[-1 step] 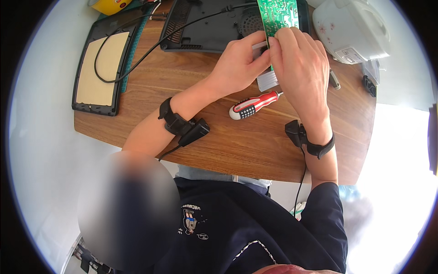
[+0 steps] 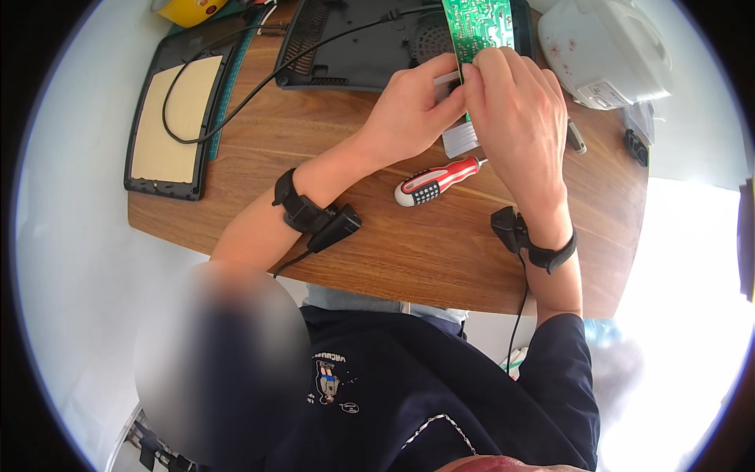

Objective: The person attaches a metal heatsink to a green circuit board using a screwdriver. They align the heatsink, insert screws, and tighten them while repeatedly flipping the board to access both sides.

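Note:
A green circuit board [image 2: 481, 27] stands tilted at the far middle of the table, its soldered side toward me. My right hand [image 2: 515, 114] is closed over the board's near part, covering much of it. At the board's left edge, my left hand [image 2: 413, 110] pinches with thumb and forefinger; the exact contact is partly hidden. A finned silver heat sink [image 2: 460, 140] shows below the board, between my hands. Just nearer to me lies a screwdriver [image 2: 436, 181] with a red, white and dark handle, its shaft pointing right, under my right hand.
Behind my hands lies a black vented plastic housing [image 2: 354, 47]. A black cable [image 2: 267, 75] loops left over a black panel with a beige sheet [image 2: 177, 118]. At the far right stands a white rice cooker [image 2: 602, 47], with a grey-handled tool [image 2: 577, 138] near it. The wooden table [image 2: 346, 267] has a curved near edge.

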Motion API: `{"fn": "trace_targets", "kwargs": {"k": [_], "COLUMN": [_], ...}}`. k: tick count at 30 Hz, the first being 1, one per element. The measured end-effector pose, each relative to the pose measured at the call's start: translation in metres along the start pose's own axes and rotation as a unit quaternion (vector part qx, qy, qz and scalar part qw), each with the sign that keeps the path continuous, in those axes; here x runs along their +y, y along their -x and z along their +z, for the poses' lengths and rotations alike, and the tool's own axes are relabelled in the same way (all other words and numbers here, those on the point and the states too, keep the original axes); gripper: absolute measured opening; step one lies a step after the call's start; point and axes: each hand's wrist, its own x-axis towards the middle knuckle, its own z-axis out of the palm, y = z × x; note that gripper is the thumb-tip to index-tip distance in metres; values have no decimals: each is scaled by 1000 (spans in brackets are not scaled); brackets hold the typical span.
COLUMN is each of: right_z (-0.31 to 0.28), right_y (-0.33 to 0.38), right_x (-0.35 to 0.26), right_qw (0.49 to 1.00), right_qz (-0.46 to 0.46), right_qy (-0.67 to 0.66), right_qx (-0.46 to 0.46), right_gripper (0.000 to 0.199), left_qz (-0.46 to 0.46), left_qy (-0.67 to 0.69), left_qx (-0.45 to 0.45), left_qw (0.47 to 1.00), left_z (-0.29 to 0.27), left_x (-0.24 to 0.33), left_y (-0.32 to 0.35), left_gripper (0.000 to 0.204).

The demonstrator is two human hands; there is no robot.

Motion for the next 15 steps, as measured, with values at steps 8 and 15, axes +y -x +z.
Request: {"fn": "trace_targets", "kwargs": {"k": [8, 15], "right_z": [-3, -1], "right_y": [0, 2], "right_x": [0, -1], "right_qw": [1000, 1000], "right_qz": [19, 11], "right_qy": [-17, 12], "right_qx": [1, -21], "right_gripper": [23, 22], "left_qz": [12, 38], "left_qy": [-25, -11], "left_qx": [4, 15], "left_qw": [1000, 999], "left_z": [-1, 1], "left_x": [2, -2], "left_y": [-1, -1], "left_gripper": [20, 24]}}
